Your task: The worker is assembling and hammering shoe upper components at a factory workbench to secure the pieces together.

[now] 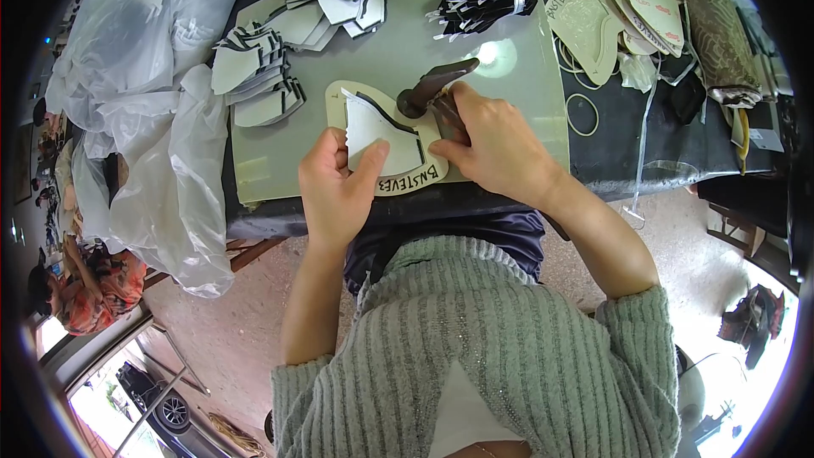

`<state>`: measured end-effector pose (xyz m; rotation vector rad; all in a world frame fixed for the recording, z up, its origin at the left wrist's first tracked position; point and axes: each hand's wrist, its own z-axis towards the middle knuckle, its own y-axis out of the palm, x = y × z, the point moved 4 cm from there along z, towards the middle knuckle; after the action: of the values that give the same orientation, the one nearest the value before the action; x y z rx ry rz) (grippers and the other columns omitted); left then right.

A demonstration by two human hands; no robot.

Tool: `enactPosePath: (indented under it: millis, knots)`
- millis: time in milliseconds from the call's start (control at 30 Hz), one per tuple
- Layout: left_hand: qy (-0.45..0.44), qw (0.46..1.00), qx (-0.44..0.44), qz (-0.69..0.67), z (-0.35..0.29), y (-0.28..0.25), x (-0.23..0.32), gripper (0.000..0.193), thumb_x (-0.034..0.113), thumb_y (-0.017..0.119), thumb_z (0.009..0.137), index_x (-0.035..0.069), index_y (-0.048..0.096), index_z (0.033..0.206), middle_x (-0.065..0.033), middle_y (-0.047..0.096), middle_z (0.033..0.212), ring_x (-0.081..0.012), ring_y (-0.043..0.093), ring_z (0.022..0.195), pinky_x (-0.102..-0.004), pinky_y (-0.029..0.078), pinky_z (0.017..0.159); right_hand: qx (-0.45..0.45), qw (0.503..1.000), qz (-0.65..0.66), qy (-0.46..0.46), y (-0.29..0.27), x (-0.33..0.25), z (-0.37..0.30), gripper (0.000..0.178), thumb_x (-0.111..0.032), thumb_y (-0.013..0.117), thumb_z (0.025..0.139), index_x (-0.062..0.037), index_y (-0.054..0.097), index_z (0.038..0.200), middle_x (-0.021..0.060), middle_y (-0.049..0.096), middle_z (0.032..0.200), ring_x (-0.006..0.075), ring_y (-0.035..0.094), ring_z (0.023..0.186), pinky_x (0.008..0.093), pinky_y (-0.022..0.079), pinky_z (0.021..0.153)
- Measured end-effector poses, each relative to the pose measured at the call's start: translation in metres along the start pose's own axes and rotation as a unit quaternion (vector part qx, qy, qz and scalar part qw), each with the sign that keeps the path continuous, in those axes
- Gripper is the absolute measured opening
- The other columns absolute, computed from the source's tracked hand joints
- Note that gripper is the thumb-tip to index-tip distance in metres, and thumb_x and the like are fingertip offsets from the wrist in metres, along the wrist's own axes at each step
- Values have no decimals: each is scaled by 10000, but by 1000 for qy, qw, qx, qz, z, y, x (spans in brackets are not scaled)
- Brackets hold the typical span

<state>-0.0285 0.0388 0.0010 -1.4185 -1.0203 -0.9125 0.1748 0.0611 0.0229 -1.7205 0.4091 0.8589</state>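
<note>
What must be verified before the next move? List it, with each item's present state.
1. Left hand on the white piece, thumb on top: ok.
2. White piece lying over the cream template: ok, the template's rim shows beyond it.
3. Right hand holding the dark tool: ok.
4. Dark tool touching the white piece: cannot tell.
5. Cream template fully flat on the board: cannot tell.
6. Stacked pieces apart from the cream template: ok.
</note>
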Motion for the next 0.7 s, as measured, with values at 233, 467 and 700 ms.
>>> enactPosePath:
  millis: [233,467,700]
  knots:
    - [-46,994,-11,-94,0,5,2,247,45,721,876,18,496,779,30,538,663,7,420,596,-188,323,484,4,1000,2,-4,-1,-1,-1,387,-141,730,802,87,500,1013,262,667,823,454,664,805,483,540,721]
    - [-5,999,-3,-43,-1,5,1,221,39,714,868,-1,507,800,-2,578,697,-8,443,625,-194,349,517,-1,1000,-7,3,-1,0,0,386,-150,728,803,87,500,1005,270,664,817,456,662,807,482,536,727]
    - [3,999,-12,-42,-2,7,6,212,36,711,869,-14,511,821,-7,575,699,-17,454,644,-203,377,528,13,1000,-6,-13,0,1,-1,387,-170,728,817,85,501,998,268,660,796,457,661,788,486,537,715]
